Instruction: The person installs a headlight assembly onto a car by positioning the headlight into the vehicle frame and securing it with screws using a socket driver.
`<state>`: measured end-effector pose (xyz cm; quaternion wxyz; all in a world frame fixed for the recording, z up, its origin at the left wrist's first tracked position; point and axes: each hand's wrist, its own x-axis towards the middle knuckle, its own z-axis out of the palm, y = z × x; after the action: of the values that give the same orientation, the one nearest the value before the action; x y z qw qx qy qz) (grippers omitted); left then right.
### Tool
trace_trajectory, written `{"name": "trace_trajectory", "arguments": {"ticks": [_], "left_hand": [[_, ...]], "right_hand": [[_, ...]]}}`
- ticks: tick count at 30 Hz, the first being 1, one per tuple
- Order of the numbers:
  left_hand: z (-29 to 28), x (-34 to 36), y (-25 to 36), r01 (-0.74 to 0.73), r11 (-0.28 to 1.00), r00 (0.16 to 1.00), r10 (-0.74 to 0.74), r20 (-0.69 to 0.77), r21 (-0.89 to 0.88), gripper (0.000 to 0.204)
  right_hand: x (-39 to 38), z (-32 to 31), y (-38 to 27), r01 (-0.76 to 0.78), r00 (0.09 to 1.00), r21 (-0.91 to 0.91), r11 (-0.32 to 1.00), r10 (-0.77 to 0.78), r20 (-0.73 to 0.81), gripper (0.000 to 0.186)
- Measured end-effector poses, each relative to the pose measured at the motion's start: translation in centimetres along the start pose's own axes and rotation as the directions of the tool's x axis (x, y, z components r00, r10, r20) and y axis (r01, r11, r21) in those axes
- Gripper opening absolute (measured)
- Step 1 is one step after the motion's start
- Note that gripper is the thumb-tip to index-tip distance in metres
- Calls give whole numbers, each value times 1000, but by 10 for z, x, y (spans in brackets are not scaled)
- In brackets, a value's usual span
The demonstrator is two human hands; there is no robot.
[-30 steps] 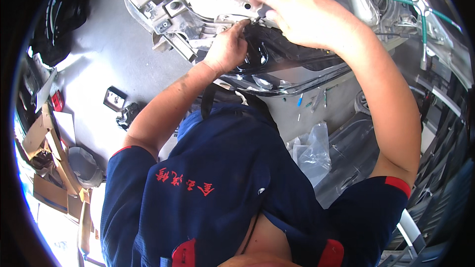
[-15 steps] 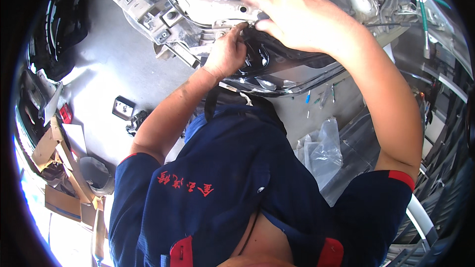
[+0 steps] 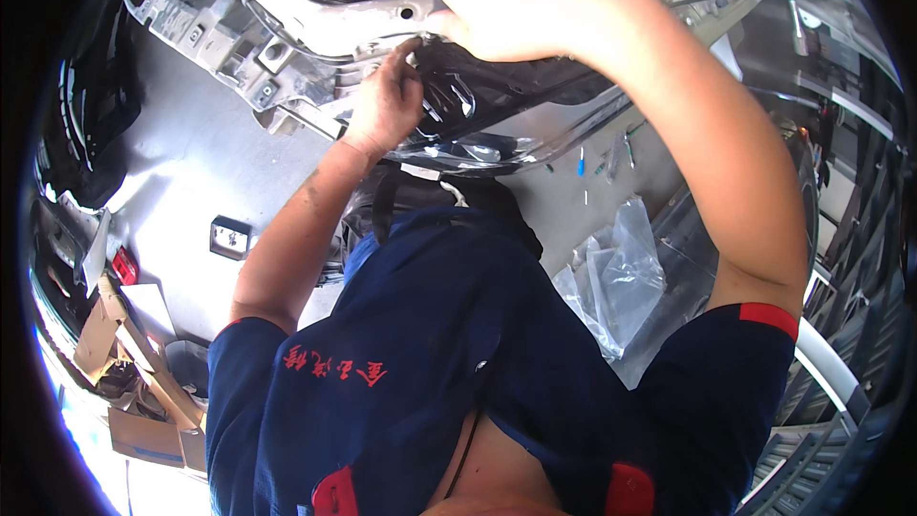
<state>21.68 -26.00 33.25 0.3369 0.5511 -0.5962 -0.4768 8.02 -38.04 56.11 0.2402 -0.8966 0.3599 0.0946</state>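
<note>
At 11 o'clock, my left grip has its forefinger extended to the edge of the pale metal bar, beside the black car panel at 12. My right grip, at 12, curves over the bar's end. Whether either pinches anything, I cannot tell. A clear bag lies near 4.

car frame: silver-grey | car panel: black | shirt: navy | sleeve trim: red | cardboard: brown
</note>
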Motion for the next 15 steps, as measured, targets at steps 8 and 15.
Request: {"name": "trace_trajectory", "arguments": {"ticks": [8, 15], "left_hand": [[12, -1, 3, -32, 996, 999, 35, -33, 84, 50], [30, 0, 3, -8, 995, 993, 19, -113, 98, 51]], "right_hand": [[10, -7, 12, 398, 916, -368, 841, -341, 212, 30], [-3, -12, 7, 389, 917, -218, 895, -354, 183, 29]]}}
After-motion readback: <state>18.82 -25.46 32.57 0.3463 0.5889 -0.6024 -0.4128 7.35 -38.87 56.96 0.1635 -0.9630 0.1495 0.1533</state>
